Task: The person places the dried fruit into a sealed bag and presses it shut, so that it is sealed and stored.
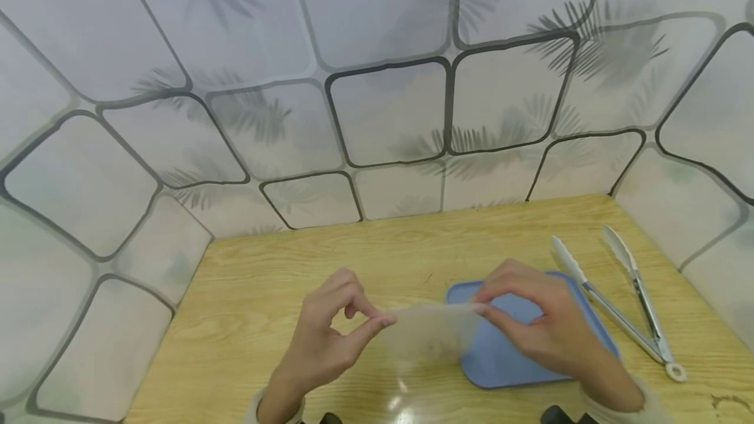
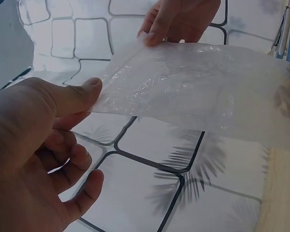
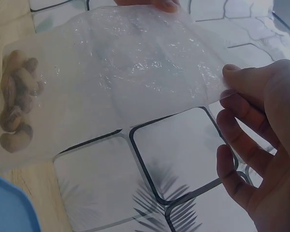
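Observation:
A translucent plastic bag [image 1: 432,335] hangs between my two hands above the wooden table. My left hand [image 1: 330,335] pinches one top corner between thumb and forefinger; its other fingers are loosely bent in the left wrist view. At the opposite top corner, my right hand [image 1: 538,326] pinches the bag [image 3: 140,63] the same way. Several brown, nut-like pieces [image 3: 19,96] are gathered at the bag's bottom end, seen through the cloudy plastic. Whether the bag's mouth is sealed, I cannot tell.
A blue tray [image 1: 501,365] lies on the table [image 1: 265,286], partly below the bag and right hand. Metal tongs [image 1: 642,306] lie spread to the tray's right. Patterned panels [image 1: 389,116] rise behind the table and at both sides.

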`<state>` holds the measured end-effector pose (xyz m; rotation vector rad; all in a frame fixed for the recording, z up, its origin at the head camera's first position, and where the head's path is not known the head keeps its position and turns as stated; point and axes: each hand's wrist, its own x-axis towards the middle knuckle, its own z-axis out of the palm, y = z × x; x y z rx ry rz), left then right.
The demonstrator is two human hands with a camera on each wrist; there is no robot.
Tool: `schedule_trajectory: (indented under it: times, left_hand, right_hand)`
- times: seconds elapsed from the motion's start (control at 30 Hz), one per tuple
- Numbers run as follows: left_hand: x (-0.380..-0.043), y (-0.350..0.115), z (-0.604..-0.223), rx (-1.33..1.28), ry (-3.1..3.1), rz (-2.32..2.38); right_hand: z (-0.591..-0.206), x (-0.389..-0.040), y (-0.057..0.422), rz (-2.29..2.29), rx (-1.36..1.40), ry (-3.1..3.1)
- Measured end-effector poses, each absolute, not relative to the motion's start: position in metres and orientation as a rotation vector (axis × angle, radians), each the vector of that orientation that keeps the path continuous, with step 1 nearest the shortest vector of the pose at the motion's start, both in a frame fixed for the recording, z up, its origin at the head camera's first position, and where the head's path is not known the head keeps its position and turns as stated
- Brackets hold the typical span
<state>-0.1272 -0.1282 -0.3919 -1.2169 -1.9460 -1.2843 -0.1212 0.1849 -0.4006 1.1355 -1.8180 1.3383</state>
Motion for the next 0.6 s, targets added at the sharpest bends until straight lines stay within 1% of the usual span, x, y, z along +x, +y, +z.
schedule_trajectory:
  times: [0.17, 0.37, 0.47, 0.6]
  left_hand:
    - [-0.127, -0.129, -0.392, -1.218, -1.940, -1.307]
    - [-0.128, -0.137, -0.391, -1.282, -2.027, -1.368]
    - [-0.128, -0.144, -0.390, -1.345, -2.118, -1.422]
    - [-0.132, -0.152, -0.389, -1.504, -2.244, -1.554]
  right_hand:
    - [-0.400, -0.121, 0.189, 1.353, 1.145, -1.835]
    - [-0.403, -0.119, 0.195, 1.382, 1.169, -1.990]
    - [-0.407, -0.118, 0.194, 1.438, 1.161, -2.110]
    - [-0.417, -0.122, 0.189, 1.668, 1.154, -2.272]
